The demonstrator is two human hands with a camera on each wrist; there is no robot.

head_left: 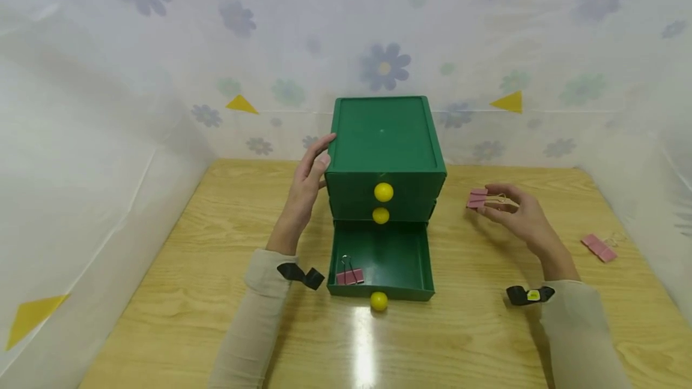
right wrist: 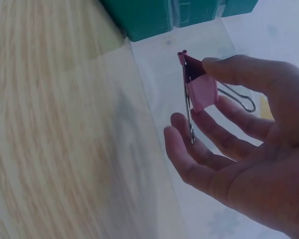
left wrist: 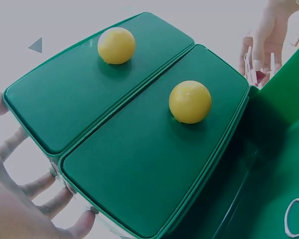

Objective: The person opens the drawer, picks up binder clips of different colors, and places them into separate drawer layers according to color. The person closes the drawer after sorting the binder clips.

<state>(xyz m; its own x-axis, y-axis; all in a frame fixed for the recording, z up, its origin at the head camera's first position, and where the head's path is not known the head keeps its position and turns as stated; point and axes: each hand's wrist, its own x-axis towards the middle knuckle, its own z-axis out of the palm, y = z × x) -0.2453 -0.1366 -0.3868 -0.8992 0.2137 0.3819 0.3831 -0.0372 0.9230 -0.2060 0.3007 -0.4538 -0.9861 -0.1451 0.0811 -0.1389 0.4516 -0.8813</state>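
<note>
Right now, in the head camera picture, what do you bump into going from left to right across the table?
Left hand → green drawer box → pink clip pinched in the right hand's fingers → right hand → loose pink clip.

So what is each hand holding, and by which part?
The right hand pinches a pink binder clip by its pink body. The left hand holds nothing, resting against the green drawer unit.

Left of our right-hand fingers [head_left: 494, 200] the drawer cabinet [head_left: 385, 158] blocked the way; bare counter [head_left: 476, 269] lay open below them, and the open drawer [head_left: 381, 260] held only one clip [head_left: 349, 277].
</note>
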